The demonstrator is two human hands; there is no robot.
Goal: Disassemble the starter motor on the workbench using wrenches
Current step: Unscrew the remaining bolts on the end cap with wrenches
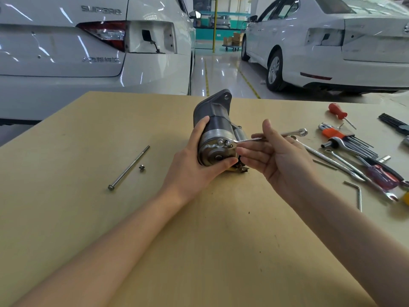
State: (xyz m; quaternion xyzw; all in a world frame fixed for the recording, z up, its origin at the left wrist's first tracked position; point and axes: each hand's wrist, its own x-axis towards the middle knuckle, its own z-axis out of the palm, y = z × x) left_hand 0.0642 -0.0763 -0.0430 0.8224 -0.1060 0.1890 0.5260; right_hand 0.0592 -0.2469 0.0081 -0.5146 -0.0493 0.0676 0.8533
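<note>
Starter motor [215, 131] sits mid-counter toward the far edge, lying on its side, silver end cap facing the camera, dark body and grey mounting flange pointing away. Small brass-coloured terminal bits show under its near right side. Left hand [194, 167] grips the body, fingers curled over the far left side, thumb across the end cap's lower edge. Right hand [278, 156] holds a slim combination wrench [265, 138]: thumb on top of the shank, fingers nearly straight underneath, palm up. Wrench head sits on a fastener at the end cap's upper right; ring end sticks out right past the hand.

Counter [73, 218] is bare tan board. Far edge runs just behind the flange; left edge angles off toward the near left. Wide open surface near and left of the motor. Right side is crowded with tools.

Count: one long through-bolt [129, 168] left of the motor, one small screw [141, 167] just beside it. On the right: two red-handled screwdrivers [337, 111], one orange-holder hex key set [349, 140], one loose hex key [356, 193], at least two more wrenches [332, 160] overlapping, exact number unclear. Two white cars [88, 52] parked beyond the counter.
</note>
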